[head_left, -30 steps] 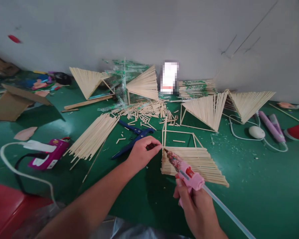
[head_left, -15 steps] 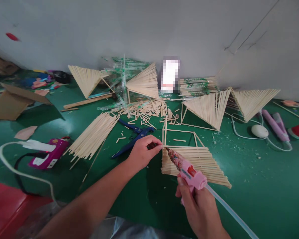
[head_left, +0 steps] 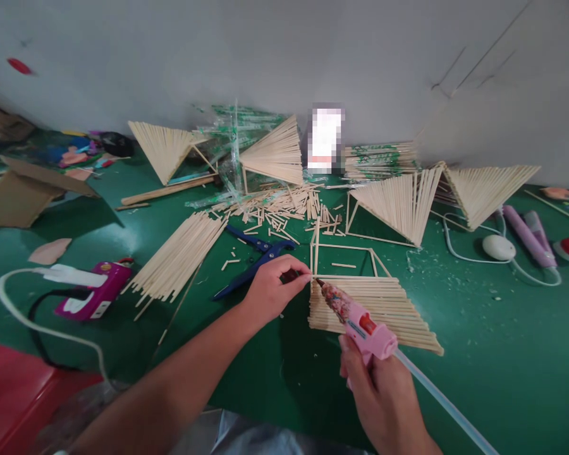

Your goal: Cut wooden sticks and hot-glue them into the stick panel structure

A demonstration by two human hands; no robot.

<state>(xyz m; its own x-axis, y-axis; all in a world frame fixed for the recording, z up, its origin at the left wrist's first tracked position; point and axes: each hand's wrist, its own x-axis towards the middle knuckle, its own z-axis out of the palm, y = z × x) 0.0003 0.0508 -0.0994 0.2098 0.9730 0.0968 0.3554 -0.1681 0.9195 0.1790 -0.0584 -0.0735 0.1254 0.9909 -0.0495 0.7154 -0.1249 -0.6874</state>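
Note:
My right hand (head_left: 382, 385) is wrapped round a pink hot glue gun (head_left: 370, 335) with a long clear glue stick in its back. The gun's dark nozzle points at the left corner of a wooden stick frame (head_left: 374, 309), whose near part is covered by a row of parallel sticks. At that same corner my left hand (head_left: 277, 284) pinches the frame, thumb and forefinger closed beside the nozzle. What lies between the fingertips is mostly hidden. Blue cutting pliers (head_left: 260, 262) rest on the table just beyond my left hand.
Loose sticks (head_left: 177, 259) lie in a bundle at left, near a purple power adapter (head_left: 95, 291). Cut stick pieces (head_left: 284, 208) are scattered behind the pliers. Several stick-covered triangular frames (head_left: 393, 202) stand along the wall, by a blurred bright screen (head_left: 325, 139). A white cable (head_left: 448, 240) runs at right.
Both hands stay at the frame's corner, with the glue gun's nozzle still against it. The whole view has shifted very slightly.

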